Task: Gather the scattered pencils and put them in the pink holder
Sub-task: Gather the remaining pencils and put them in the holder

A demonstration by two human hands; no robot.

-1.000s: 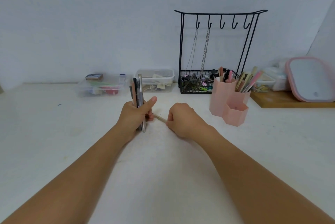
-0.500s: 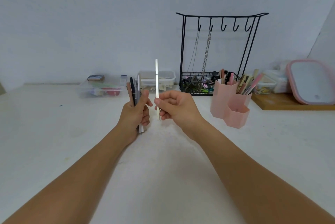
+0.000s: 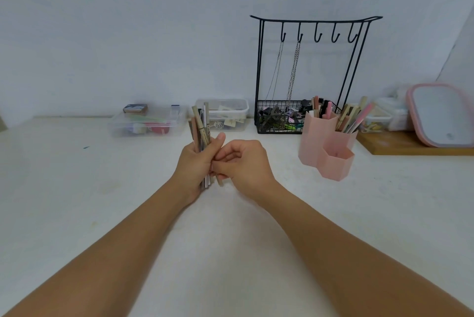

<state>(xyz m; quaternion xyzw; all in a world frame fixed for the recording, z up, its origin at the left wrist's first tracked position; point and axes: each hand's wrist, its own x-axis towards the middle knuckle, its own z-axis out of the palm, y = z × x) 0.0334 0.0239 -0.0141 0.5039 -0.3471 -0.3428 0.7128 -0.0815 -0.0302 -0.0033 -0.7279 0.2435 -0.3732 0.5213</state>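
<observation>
With the left hand gripping the upright pencils, the right hand's pinch on the tan one should seat it flush before carrying all right to the pink holder.

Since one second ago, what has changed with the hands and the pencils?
The right hand lifted one pencil off the table, stood it upright, and brought it left into the bundle of pencils that the left hand grips. Both hands now touch the bundle. The pink holder and the wire rack stayed put.
</observation>
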